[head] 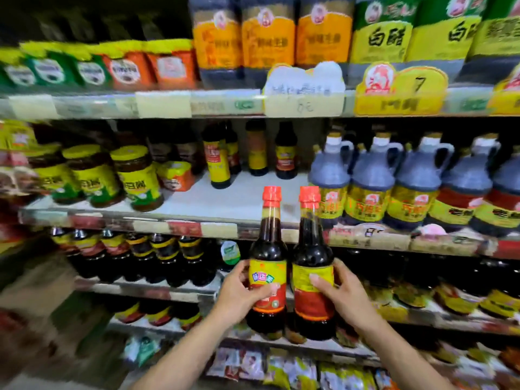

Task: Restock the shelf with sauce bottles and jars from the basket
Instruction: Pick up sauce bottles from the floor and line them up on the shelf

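Two red-capped bottles are held upright: left bottle [268, 266] gripped by left hand [241, 291], right bottle [313, 266] by right hand [342, 296], below the shelf [225, 204].

Two dark sauce bottles, left [267, 266] and right [312, 266], stand upright, side by side. Red caps, yellow-red labels. Both are held before the shelf [225, 204].

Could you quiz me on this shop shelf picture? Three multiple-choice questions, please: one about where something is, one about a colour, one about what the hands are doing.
1. Where is the bare gap on the middle shelf?
A. Between the yellow-lidded jars and the handled jugs
B. Left of the jars
C. Right of the jugs

2. What colour are the caps of the two held bottles?
A. Green
B. Red
C. Black

3. What does the left hand hold?
A. Nothing
B. A jar
C. The left bottle

Answers: 1 A, white board shows there. 2 B, both caps are red. 3 C, fingers wrap its label; the right hand holds the right bottle.
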